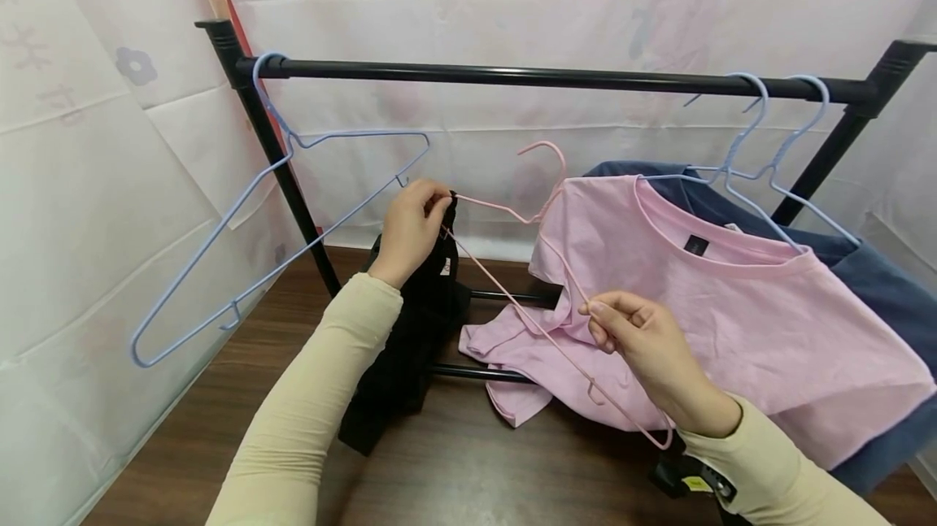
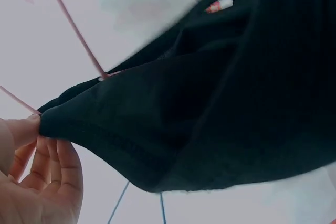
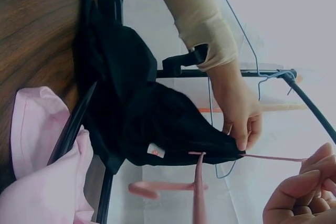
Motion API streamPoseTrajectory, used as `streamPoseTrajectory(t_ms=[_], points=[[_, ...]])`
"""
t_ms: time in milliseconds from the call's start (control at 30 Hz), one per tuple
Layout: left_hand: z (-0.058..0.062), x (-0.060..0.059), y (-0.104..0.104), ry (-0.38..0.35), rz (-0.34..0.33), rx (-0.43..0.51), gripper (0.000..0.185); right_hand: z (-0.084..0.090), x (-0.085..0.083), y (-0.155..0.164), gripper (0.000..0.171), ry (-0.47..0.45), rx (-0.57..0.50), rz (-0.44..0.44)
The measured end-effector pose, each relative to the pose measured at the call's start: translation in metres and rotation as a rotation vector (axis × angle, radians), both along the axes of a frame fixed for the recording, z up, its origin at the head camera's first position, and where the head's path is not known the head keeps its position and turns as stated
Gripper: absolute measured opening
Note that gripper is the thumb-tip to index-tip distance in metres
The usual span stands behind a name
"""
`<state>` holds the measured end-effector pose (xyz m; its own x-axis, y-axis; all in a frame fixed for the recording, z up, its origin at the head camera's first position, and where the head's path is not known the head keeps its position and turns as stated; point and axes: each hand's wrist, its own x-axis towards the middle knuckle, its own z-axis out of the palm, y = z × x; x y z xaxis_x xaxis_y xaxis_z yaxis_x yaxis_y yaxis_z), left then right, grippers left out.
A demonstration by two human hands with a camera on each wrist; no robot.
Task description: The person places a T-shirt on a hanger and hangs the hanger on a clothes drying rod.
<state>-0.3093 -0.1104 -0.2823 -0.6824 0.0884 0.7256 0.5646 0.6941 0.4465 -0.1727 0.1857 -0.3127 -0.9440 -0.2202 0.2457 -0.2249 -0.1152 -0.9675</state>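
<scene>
A person's left hand [image 1: 411, 227] pinches the edge of a black fabric garment [image 1: 410, 339] against one end of a thin pink wire hanger [image 1: 527, 298], while the right hand [image 1: 644, 343] grips the hanger's lower bar nearer the camera. The garment hangs down over the dark wooden floor [image 1: 454, 469], left of a pink T-shirt [image 1: 732, 323] draped on a black metal clothes rack [image 1: 556, 77], where light blue wire hangers [image 1: 271, 225] hang
</scene>
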Motion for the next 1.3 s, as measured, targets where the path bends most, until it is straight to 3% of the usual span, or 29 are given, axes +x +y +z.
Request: streamPoseTrajectory(t_ms=[167, 433, 833, 1067, 1300], points=[[-0.004, -0.001, 0.001, 0.030, -0.021, 0.019, 0.010, 0.001, 0.001, -0.003, 0.015, -0.021, 0.009, 0.028], [-0.004, 0.009, 0.012, 0.041, -0.067, 0.040, 0.010, 0.002, -0.001, -0.009, 0.015, -0.055, -0.023, 0.042], [0.004, 0.030, 0.042, 0.136, -0.207, -0.009, 0.010, -0.002, -0.012, -0.018, 0.015, -0.058, -0.022, -0.009], [0.008, 0.044, 0.052, 0.134, -0.274, -0.046, 0.008, -0.002, -0.016, -0.021, 0.018, -0.045, -0.036, -0.037], [0.011, 0.047, 0.049, 0.108, -0.311, -0.057, 0.007, -0.003, -0.018, -0.022, 0.018, -0.024, -0.022, -0.038]])
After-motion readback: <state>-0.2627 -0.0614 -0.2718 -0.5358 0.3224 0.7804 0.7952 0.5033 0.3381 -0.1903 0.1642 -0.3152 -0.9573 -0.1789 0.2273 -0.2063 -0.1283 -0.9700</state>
